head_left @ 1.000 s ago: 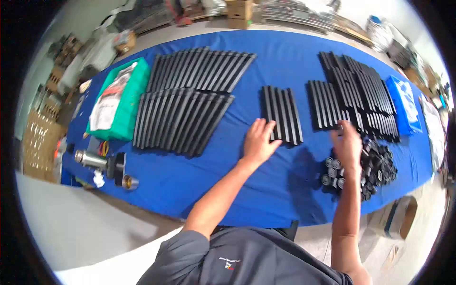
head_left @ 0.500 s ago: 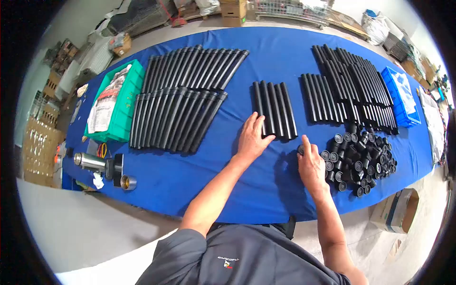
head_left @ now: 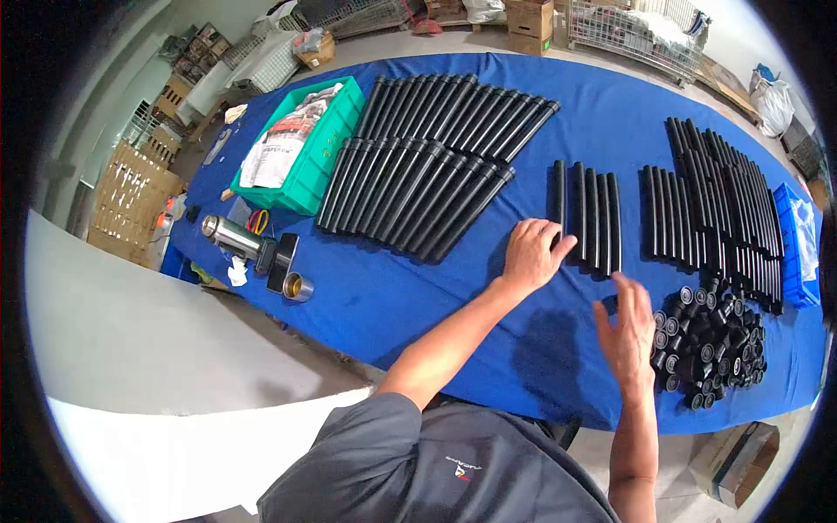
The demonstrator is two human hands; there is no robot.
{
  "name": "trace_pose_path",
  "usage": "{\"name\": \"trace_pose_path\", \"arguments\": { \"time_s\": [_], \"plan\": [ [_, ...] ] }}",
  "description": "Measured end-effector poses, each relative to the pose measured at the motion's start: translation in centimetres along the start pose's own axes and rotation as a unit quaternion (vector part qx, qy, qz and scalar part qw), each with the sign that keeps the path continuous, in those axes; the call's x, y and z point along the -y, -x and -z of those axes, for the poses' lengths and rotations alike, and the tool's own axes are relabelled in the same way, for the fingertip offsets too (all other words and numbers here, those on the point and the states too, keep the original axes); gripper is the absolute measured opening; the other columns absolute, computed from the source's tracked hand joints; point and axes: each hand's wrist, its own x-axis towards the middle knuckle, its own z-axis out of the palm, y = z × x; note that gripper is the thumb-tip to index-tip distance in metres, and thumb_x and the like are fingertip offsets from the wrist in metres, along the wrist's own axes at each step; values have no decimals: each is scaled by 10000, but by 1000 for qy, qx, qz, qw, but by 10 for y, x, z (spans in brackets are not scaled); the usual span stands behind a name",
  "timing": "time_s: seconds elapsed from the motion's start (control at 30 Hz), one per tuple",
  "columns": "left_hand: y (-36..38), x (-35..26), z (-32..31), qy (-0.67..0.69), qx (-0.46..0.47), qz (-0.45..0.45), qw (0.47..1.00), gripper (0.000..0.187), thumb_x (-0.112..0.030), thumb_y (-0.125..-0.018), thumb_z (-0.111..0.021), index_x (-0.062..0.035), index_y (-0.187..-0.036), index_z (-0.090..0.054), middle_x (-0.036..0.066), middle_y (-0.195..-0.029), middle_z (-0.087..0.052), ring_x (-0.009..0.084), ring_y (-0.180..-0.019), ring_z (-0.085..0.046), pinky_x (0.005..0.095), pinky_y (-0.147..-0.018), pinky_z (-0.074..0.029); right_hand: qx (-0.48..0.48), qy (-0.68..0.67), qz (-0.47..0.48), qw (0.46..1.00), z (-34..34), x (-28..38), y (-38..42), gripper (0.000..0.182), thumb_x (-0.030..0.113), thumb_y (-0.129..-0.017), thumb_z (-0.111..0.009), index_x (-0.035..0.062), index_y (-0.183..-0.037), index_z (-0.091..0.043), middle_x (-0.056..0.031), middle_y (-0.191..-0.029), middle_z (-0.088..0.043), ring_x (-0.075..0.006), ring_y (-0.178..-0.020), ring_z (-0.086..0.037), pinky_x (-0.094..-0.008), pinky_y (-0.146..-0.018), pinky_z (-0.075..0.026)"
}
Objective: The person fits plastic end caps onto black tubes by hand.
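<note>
My left hand [head_left: 530, 257] is closed around the lower end of a black tube [head_left: 559, 187], the leftmost of a short row. The other black tubes [head_left: 593, 218] of that row lie just to its right. My right hand [head_left: 629, 336] hovers left of a heap of black round caps [head_left: 706, 353], its thumb and fingers apart and blurred by motion. A small dark patch shows between its thumb and forefinger; whether this is a cap I cannot make out.
Black tubes with wider collared ends [head_left: 410, 183] lie in two rows at left, beside a green crate [head_left: 327, 166] holding printed sacking. More plain tubes [head_left: 728, 205] and a blue bin [head_left: 798, 253] are at right. A steel flask [head_left: 231, 235] stands near the left edge.
The view has swung left. The leftmost tube, with my left hand at its end, now lies farther from its neighbours. My right hand has moved slightly left, and its fingers have spread.
</note>
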Motion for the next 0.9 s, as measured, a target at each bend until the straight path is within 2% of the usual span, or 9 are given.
{"name": "trace_pose_path", "arguments": {
  "time_s": [0.03, 0.13, 0.23, 0.4, 0.53, 0.67, 0.73, 0.8, 0.9],
  "plan": [
    [-5, -3, 3, -57, -3, 12, 998, 431, -410, -891, -736, -32, -1080, -651, 194, -996, -701, 387, -1034, -648, 487, -906, -506, 55, -101, -2, 993, -9, 1, 0, 393, 70, -844, -749, -10, -1200, -603, -209, -1067, -659, -367, -937, -662, -445, -801, -547],
    [-27, 2, 4, -101, 70, 75, 990, 410, -321, -901, -716, -37, -1174, -603, 208, -994, -698, 411, -1001, -661, 521, -878, -520, 208, -305, 65, 927, -49, 14, -10, 140, 104, -877, -726, -8, -947, -682, -177, -769, -669, -336, -669, -674, -411, -633, -546],
    [-49, -7, 7, -96, 130, 139, 977, 490, -287, -875, -697, -67, -1279, -528, 250, -1027, -708, 471, -964, -687, 582, -836, -542, 264, -377, 52, 887, -91, 21, -4, 158, 135, -899, -719, -20, -919, -695, -171, -729, -678, -264, -618, -666, -381, -601, -532],
    [-62, -8, -5, -143, 167, 167, 961, 536, -280, -849, -678, -108, -1327, -507, 253, -975, -732, 509, -907, -696, 610, -821, -546, 233, -430, -32, 872, -100, 16, 8, 186, 162, -909, -714, -20, -944, -709, -155, -747, -691, -215, -597, -647, -357, -574, -519],
    [-59, 4, -11, -134, 134, 102, 977, 535, -215, -862, -622, -116, -1385, -569, 232, -913, -731, 463, -850, -705, 589, -802, -551, 192, -423, -1, 886, -98, 13, 9, 176, 159, -904, -714, -16, -914, -703, -158, -749, -692, -240, -621, -667, -366, -596, -525],
    [-50, -11, 18, -53, 59, 64, 995, 373, -192, -898, -620, -96, -1254, -680, 195, -783, -707, 375, -719, -698, 490, -670, -535, 162, -448, -39, 878, -99, 11, 8, 166, 148, -893, -720, -16, -888, -692, -160, -763, -696, -270, -642, -679, -380, -618, -531],
    [-38, -40, 49, -22, 33, 35, 999, 238, -176, -946, -651, -64, -1152, -688, 141, -634, -640, 303, -569, -660, 415, -559, -496, 163, -492, -88, 850, -109, 7, 10, 209, 130, -888, -738, -10, -1034, -682, -115, -742, -681, -183, -636, -655, -350, -596, -522],
    [-15, -69, 80, -49, 57, 37, 996, 290, -233, -985, -664, -33, -1195, -651, 113, -601, -614, 283, -520, -634, 406, -532, -480, 193, -524, -127, 820, -103, 3, 7, 324, 103, -876, -758, 3, -1161, -642, -31, -719, -635, -119, -625, -608, -320, -585, -511],
    [28, -96, 112, -75, 136, 83, 984, 408, -275, -1013, -648, 12, -1290, -560, 115, -718, -713, 295, -622, -712, 399, -580, -531, 269, -635, -100, 717, -105, -8, 2, 514, 66, -823, -798, 40, -1296, -598, 19, -939, -626, -86, -796, -592, -281, -697, -512]
  ]
}}
